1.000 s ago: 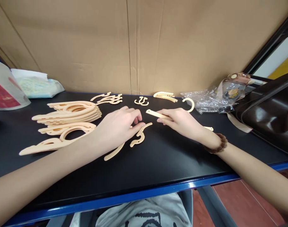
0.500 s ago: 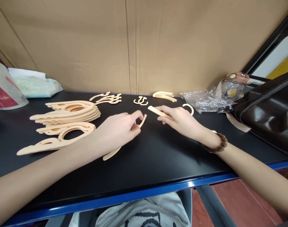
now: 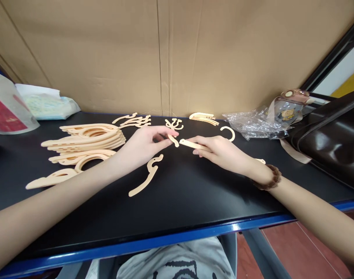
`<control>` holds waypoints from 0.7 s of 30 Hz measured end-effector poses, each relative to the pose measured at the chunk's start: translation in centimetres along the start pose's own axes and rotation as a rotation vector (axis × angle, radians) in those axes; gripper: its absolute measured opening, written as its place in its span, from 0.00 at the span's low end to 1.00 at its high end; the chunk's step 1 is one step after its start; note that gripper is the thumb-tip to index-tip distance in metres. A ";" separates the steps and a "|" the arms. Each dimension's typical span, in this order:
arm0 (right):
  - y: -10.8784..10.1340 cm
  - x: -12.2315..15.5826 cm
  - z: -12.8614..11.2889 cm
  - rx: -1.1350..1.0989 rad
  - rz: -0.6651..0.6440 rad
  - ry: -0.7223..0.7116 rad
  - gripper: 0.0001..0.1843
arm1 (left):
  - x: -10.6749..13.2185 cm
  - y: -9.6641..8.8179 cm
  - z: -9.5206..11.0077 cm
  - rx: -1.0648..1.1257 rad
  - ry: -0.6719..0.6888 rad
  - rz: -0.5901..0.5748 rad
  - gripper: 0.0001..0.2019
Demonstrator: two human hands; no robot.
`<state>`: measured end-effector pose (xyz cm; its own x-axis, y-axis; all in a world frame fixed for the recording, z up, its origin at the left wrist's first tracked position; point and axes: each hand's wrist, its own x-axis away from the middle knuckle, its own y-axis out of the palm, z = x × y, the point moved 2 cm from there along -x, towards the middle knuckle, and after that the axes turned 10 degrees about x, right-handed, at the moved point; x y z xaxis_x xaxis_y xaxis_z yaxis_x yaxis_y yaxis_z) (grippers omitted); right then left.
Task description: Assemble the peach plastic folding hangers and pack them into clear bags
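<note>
Bench [image 3: 177,205] under left hand [image 3: 149,142] and right hand [image 3: 216,150], both gripping

From my end, the head camera shows the left hand with thumb and fingertips pinched on a small curved piece [image 3: 173,140], above the middle of the bench. The right hand is closed around a flat bar [image 3: 191,145] with a hole near its tip. That tip points at the curved piece; the two ends are just beside each other, and I cannot tell whether they touch. Behind the right hand I see a hook [image 3: 233,133]; whether it is joined to the bar, I cannot say.

Between the left hand and the bench's front edge lies a curved arm [image 3: 146,182] with a crooked end. Toward the left edge I have a stack of hangers [image 3: 86,140], its nearest part half hidden by the left forearm. Along the back edge, from left to right, lie a bundle of branching parts [image 3: 136,121], some small hooks [image 3: 177,125] and a pile of thin strips [image 3: 204,117]. Clear wrapping [image 3: 249,123] fills the back right area, near a dark bag [image 3: 334,135] at the right edge. A tissue pack [image 3: 50,105] sits at the back left corner.
</note>
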<state>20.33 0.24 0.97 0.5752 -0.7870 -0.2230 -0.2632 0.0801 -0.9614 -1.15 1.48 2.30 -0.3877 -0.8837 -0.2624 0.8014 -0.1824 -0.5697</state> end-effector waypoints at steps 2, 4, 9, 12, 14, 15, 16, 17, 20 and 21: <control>0.0 0.0 -0.2 0.009 -0.010 -0.014 0.19 | 0.2 0.0 0.1 -0.199 0.117 0.002 0.12; -0.1 0.0 -0.3 0.015 -0.023 -0.016 0.19 | 0.5 0.0 0.4 -0.406 0.211 0.037 0.12; 0.0 0.0 -0.3 0.017 -0.042 -0.011 0.19 | 0.7 -0.3 1.4 -0.575 0.358 0.201 0.14; 0.1 0.1 -0.3 0.002 -0.052 0.006 0.17 | 0.6 -0.3 1.3 -0.478 0.338 0.169 0.10; 0.1 0.1 -0.4 -0.016 -0.056 0.020 0.14 | 0.5 -0.2 1.1 -0.388 0.305 0.123 0.09; 0.0 0.1 -0.4 -0.021 -0.055 0.026 0.11 | 0.5 -0.1 1.0 -0.359 0.300 0.112 0.09; 0.0 0.1 -0.4 -0.022 -0.052 0.031 0.09 | 0.6 -0.1 1.0 -0.354 0.303 0.113 0.09; -0.1 0.1 -0.5 -0.021 -0.048 0.035 0.07 | 0.6 -0.1 1.0 -0.375 0.312 0.124 0.10; -0.2 0.1 -0.6 -0.028 -0.038 0.032 0.04 | 0.7 -0.2 1.1 -0.511 0.358 0.177 0.12; -0.2 0.1 -0.6 -0.028 -0.034 0.030 0.04 | 0.7 -0.2 1.1 -0.549 0.372 0.180 0.12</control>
<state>19.97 -0.16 1.24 0.5609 -0.8070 -0.1846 -0.2656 0.0358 -0.9634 -1.09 0.36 3.10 -0.4791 -0.6551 -0.5841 0.5590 0.2853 -0.7785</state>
